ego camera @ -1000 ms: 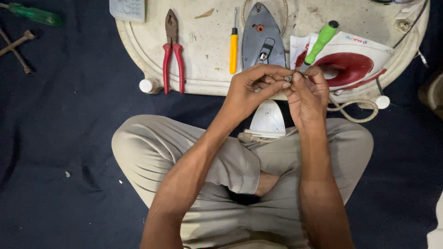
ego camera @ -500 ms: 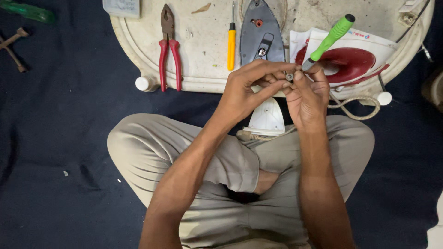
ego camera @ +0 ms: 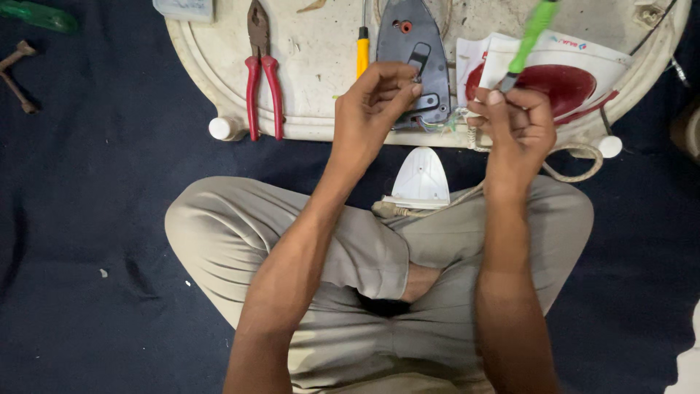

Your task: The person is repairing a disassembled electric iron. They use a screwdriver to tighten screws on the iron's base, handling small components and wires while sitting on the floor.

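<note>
Far left floor: we note a green-handled tool and a rusty metal piece on the dark blue cloth.
Tray: we find a white oval tray on the far side of the crossed legs.
Pliers: red-handled pliers lie on the tray's left part, jaws pointing far.
Yellow screwdriver: a yellow-handled screwdriver lies just left of the soleplate.
Left hand: we see the left hand with fingers curled, fingertips resting on the grey iron soleplate; whether it pinches anything we cannot tell.
White cover: a white iron-shaped cover rests near the legs, below the tray's edge, with a braided cord beside it.
Right hand: the right hand is closed around a green-handled screwdriver, its handle pointing far over the red and white iron housing.
</note>
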